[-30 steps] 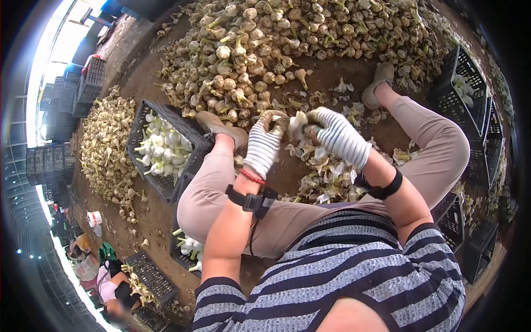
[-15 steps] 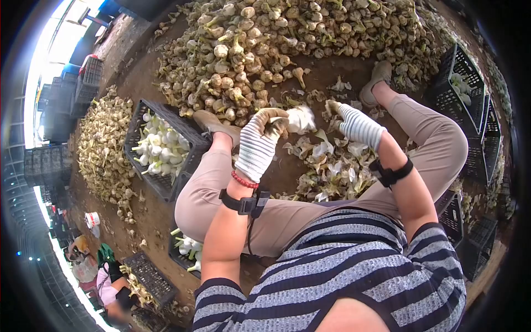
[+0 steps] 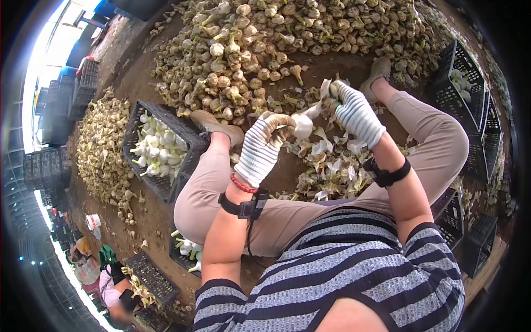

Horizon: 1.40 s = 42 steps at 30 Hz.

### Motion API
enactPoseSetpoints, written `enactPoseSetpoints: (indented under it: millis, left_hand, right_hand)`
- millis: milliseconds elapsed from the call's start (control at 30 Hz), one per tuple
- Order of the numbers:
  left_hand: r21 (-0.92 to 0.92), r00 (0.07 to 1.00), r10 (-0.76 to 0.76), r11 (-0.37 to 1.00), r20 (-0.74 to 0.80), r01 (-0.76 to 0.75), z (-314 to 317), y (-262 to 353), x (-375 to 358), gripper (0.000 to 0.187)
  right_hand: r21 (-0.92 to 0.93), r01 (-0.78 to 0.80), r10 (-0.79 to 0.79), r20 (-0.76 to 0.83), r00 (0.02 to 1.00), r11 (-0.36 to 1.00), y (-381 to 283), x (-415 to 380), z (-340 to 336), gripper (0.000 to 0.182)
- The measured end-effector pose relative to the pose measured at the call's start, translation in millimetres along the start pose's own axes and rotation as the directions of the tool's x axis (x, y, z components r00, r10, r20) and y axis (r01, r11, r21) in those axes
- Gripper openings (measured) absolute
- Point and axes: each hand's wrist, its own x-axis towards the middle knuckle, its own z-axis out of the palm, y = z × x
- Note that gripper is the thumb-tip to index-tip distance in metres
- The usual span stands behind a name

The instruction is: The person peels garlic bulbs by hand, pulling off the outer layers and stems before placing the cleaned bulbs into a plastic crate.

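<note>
While the left hand (image 3: 261, 145) grips a bulb (image 3: 302, 126) on the near side of the heap (image 3: 238, 61), the right hand (image 3: 358, 115) pinches its skin (image 3: 325, 89). Peelings (image 3: 334, 169) lie nearer than the heap; left of it stands a crate (image 3: 178, 120) (white bulbs (image 3: 159, 146) inside), a shoe (image 3: 227, 130) at the heap's near edge intervening.

Both forearms reach forward, angled inward. The gloved left hand (image 3: 263, 145) curls its fingers toward the thumb in a pinch; the gloved right hand (image 3: 357, 115), fingers bent, sits farther forward, apart from it.
</note>
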Motion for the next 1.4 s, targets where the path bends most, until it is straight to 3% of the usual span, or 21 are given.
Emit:
enactPoseSetpoints:
  millis: [67, 133, 167, 200, 267, 333, 400, 467, 500, 600, 667, 700, 733, 767, 800, 867, 967, 1033, 1267, 1333, 1400]
  left_hand:
    - [-0.019, 1.0, 0.026, 1.0, 0.012, -0.025, -0.1, 2.4, 0.1, 0.01]
    - [-0.056, 0.995, 0.091, 0.994, -0.041, -0.093, -0.8, 3.9, 1.0, 0.011]
    - [-0.023, 0.993, 0.106, 0.994, -0.047, -0.107, -2.5, 0.1, 0.9, 0.012]
    - [-0.021, 0.994, 0.1, 0.995, -0.05, -0.101, -2.0, -2.3, -0.9, 0.012]
    - [-0.18, 0.986, -0.101, 0.981, -0.133, 0.076, 1.1, -3.6, -1.7, 0.013]
    - [-0.148, 0.978, -0.131, 0.983, -0.163, 0.107, 4.7, -7.1, -1.0, 0.012]
    - [-0.161, 0.951, -0.193, 0.974, -0.242, 0.157, 8.0, -8.7, 1.5, 0.015]
    - [-0.112, 0.955, -0.127, 0.989, -0.267, 0.1, 10.1, -13.1, 2.9, 0.016]
    - [-0.039, 0.955, -0.074, 0.997, -0.286, 0.065, 11.4, -14.4, 3.4, 0.015]
    - [0.061, 0.955, -0.005, 0.998, -0.296, 0.024, 14.7, -14.7, 2.2, 0.02]
    - [-0.115, 0.959, -0.049, 0.993, -0.28, 0.017, 15.9, -7.1, 4.4, 0.032]
    - [-0.273, 0.965, -0.119, 0.961, -0.233, 0.053, 13.9, -6.7, 3.5, 0.05]
    - [-0.272, 0.964, -0.117, 0.961, -0.238, 0.05, 13.4, -9.5, 2.9, 0.05]
    - [-0.22, 0.971, -0.086, 0.975, -0.223, 0.036, 14.1, -14.2, 2.6, 0.053]
    - [-0.169, 0.976, -0.055, 0.985, -0.209, 0.019, 14.2, -17.5, 2.7, 0.056]
    - [-0.281, 0.974, -0.123, 0.957, -0.189, 0.067, 12.1, -11.8, 3.9, 0.059]
    - [-0.478, 0.963, -0.245, 0.863, -0.112, 0.164, 8.5, -9.3, 4.9, 0.063]
    - [-0.272, 0.972, -0.148, 0.958, -0.181, 0.095, 6.9, -15.6, 3.1, 0.062]
    - [0.161, 0.942, 0.176, 0.978, -0.284, -0.134, 14.9, -23.3, 8.9, 0.07]
    - [0.326, 0.916, 0.28, 0.928, -0.289, -0.181, 14.6, -20.6, 6.9, 0.07]
    - [0.294, 0.902, 0.285, 0.937, -0.323, -0.191, 16.2, -17.6, 4.5, 0.069]
  right_hand:
    - [-0.013, -0.008, 0.008, 0.011, 1.0, 1.0, 44.4, 8.4, -1.2, 0.011]
    - [-0.467, -0.04, 0.268, 0.432, 0.861, 0.883, 72.0, 4.3, -9.4, 0.024]
    - [-0.592, 0.009, 0.325, 0.454, 0.83, 0.806, 75.2, -4.2, -7.7, 0.033]
    - [-0.579, 0.127, 0.151, 0.406, 0.901, 0.805, 77.9, -20.8, -8.9, 0.039]
    - [-0.432, 0.147, -0.026, 0.275, 0.961, 0.89, 50.7, -22.1, -11.5, 0.039]
    - [-0.269, -0.092, 0.162, 0.253, 0.954, 0.959, 2.5, -13.2, -17.5, 0.033]
    - [-0.172, -0.093, 0.132, 0.231, 0.964, 0.981, -14.3, -9.7, -18.6, 0.027]
    - [0.064, -0.318, 0.278, 0.345, 0.897, 0.946, -47.0, -11.8, -17.6, 0.031]
    - [0.267, -0.286, 0.189, 0.337, 0.923, 0.92, -44.7, -16.7, -6.3, 0.04]
    - [0.43, -0.185, 0.059, 0.291, 0.955, 0.884, -43.2, -19.7, 24.1, 0.059]
    - [0.398, -0.049, -0.047, 0.228, 0.972, 0.916, -49.9, -12.4, 33.5, 0.063]
    - [0.516, -0.276, 0.116, 0.32, 0.94, 0.811, -55.1, -11.2, 31.0, 0.061]
    - [0.593, -0.483, 0.253, 0.43, 0.866, 0.644, -63.6, -10.1, 29.2, 0.059]
    - [0.854, -0.422, 0.03, 0.434, 0.9, 0.304, -54.0, -13.8, 37.6, 0.055]
    - [0.852, -0.422, 0.026, 0.436, 0.899, 0.309, -48.0, -13.7, 45.2, 0.055]
    - [0.858, -0.512, -0.067, 0.513, 0.856, 0.034, -54.0, -11.4, 52.0, 0.054]
    - [0.843, -0.466, 0.025, 0.477, 0.878, 0.268, -49.9, -18.0, 52.0, 0.06]
    - [0.76, -0.311, 0.01, 0.372, 0.928, 0.571, -39.3, -18.9, 48.9, 0.067]
    - [0.902, -0.256, 0.024, 0.264, 0.964, 0.347, -58.2, -5.2, 46.7, 0.05]
    - [0.905, -0.251, 0.049, 0.249, 0.967, 0.345, -62.7, -3.6, 49.8, 0.039]
    - [0.851, -0.302, 0.097, 0.288, 0.953, 0.429, -60.9, -4.3, 52.2, 0.032]
